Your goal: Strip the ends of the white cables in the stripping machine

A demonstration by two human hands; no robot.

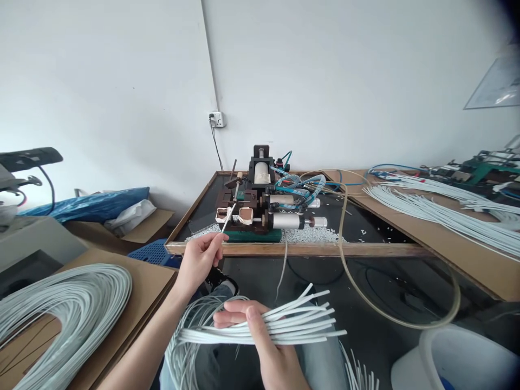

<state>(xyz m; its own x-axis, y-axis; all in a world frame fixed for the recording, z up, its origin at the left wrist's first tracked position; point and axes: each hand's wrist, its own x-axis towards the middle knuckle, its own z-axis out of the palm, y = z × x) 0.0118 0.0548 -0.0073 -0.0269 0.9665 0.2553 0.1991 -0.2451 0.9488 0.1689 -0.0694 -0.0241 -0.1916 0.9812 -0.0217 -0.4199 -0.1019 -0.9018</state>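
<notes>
My left hand (202, 254) pinches one white wire (226, 222) and holds its end up into the jaws of a pneumatic wire stripping machine (247, 197). Over my lap, my right hand (270, 338) is closed around a bundle of white wires (303, 322), thumb on top. Their ends fan out to the right, while the long tails loop down to the left across my legs. The machine has a green base, silver cylinders and blue air hoses.
White cut bits (317, 235) litter the wood-edged table (365, 249). Coiled wires (93, 303) lie on cardboard at left, more wires (430, 203) on cardboard at right. A white bucket (426, 357) stands lower right. A clear hose (345, 260) loops off the table.
</notes>
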